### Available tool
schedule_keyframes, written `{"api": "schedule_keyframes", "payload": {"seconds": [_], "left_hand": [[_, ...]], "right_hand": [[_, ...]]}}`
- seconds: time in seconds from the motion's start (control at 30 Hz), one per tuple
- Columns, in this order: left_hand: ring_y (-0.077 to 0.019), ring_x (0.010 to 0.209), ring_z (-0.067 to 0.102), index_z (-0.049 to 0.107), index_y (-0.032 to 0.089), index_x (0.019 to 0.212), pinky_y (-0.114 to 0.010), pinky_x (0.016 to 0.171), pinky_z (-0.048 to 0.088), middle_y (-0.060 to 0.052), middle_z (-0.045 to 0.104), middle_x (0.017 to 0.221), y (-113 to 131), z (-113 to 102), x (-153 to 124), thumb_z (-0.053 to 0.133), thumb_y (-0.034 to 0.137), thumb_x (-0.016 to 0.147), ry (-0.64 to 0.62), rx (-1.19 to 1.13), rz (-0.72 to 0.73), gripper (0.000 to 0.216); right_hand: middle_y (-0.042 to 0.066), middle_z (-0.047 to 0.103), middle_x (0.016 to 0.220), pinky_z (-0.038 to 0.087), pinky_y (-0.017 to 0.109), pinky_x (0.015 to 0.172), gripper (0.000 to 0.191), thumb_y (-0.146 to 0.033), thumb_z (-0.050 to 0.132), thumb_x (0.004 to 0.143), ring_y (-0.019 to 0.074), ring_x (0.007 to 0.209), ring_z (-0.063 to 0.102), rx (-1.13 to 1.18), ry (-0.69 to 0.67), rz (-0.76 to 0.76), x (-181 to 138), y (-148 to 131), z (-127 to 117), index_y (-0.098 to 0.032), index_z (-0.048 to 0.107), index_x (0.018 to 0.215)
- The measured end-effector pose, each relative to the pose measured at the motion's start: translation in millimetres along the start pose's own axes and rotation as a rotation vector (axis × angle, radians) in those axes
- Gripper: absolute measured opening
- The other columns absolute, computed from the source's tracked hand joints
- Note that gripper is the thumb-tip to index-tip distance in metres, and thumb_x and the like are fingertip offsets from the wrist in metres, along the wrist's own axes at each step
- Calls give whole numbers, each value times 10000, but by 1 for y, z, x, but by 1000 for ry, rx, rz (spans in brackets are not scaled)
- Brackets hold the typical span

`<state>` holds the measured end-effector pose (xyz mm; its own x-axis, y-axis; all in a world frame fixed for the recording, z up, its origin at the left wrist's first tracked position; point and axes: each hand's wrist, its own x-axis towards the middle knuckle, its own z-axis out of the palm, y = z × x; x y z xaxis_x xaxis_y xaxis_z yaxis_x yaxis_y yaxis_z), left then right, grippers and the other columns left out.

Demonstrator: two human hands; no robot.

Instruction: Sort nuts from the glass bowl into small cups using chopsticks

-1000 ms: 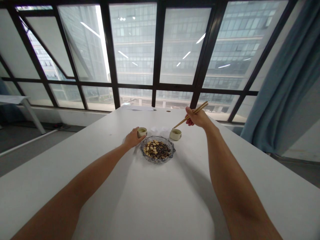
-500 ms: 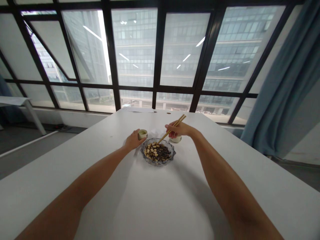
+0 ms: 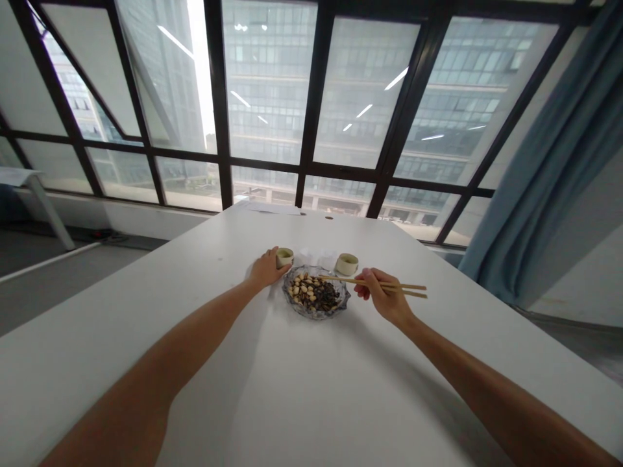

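A glass dish (image 3: pixel 294 303) of pale nuts and dark seeds sits on the white table (image 3: pixel 302 395). My left hand (image 3: pixel 265 268) is closed around a small pale cup (image 3: pixel 285 257) just left of the dish. To the dish's right, my right hand (image 3: pixel 380 296) grips a pair of wooden chopsticks (image 3: pixel 384 285). They lie nearly level, with their tips over the dish. A second small cup (image 3: pixel 346 264) stands behind the dish on the right.
A crumpled white tissue (image 3: pixel 314 255) lies between the two cups. Sheets of paper (image 3: pixel 272 209) rest at the table's far edge below the windows. A blue curtain (image 3: pixel 540 162) hangs at the right. Another white table (image 3: pixel 24 178) stands far left.
My right hand has come down from above the right cup to the right side of the dish, swinging the chopsticks level with tips over the food. My left hand stays on its cup.
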<state>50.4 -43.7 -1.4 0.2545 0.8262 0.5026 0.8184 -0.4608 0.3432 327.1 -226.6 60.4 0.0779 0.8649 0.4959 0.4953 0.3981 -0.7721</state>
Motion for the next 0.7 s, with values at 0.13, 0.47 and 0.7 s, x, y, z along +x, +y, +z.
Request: {"api": "schedule_keyframes", "payload": {"seconds": [0.13,0.47,0.7], "left_hand": [[-296,1146,605,400,137,1425,-362,942,472,-169,591,1313,2,-1,0,573,563,876,-11,62,0,716],[-293,1125,613,388,145,1433,-367,914,478,-169,596,1294,-1,6,2,545,583,882,-4,95,20,721],[-305,1128,611,394,153,1433,-381,913,477,-168,598,1297,0,5,0,553,569,883,-5,77,8,708]], "right_hand": [[53,658,618,451,273,498,515,-636,491,919,167,536,580,-142,-15,-137,-5,8,13,-192,661,722],[52,656,563,450,272,491,544,-618,483,932,165,487,596,-184,-12,-210,17,17,24,-196,655,635],[46,624,496,381,245,348,618,-770,553,800,145,375,531,255,193,64,27,34,26,-168,648,698]]}}
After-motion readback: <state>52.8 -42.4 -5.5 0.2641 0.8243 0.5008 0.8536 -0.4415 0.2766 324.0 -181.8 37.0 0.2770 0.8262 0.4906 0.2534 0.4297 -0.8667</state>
